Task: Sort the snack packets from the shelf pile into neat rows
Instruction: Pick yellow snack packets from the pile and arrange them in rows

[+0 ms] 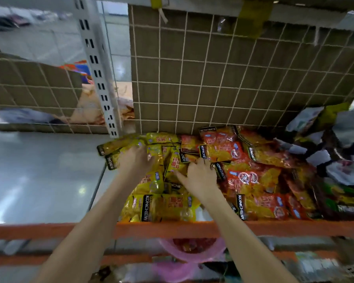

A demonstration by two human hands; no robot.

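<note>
A pile of snack packets covers the shelf behind its orange front rail [172, 229]. Yellow packets [168, 207] lie on the left side, and red-and-yellow packets [251, 176] fill the middle and right. My left hand [134, 160] lies on the yellow packets near the back left, its fingers spread over them. Further right, my right hand [200, 180] rests on the packets where yellow meets red, thumb out to the left and fingertips on a packet's black end. The frame is blurred, so I cannot tell whether either hand grips a packet.
A wire grid backed with brown board [233, 78] closes the back of the shelf. Grey, white and dark green packets [335, 152] are heaped at the right. A slotted white upright [98, 78] stands at the left. A pink bag [192, 252] sits on the shelf below.
</note>
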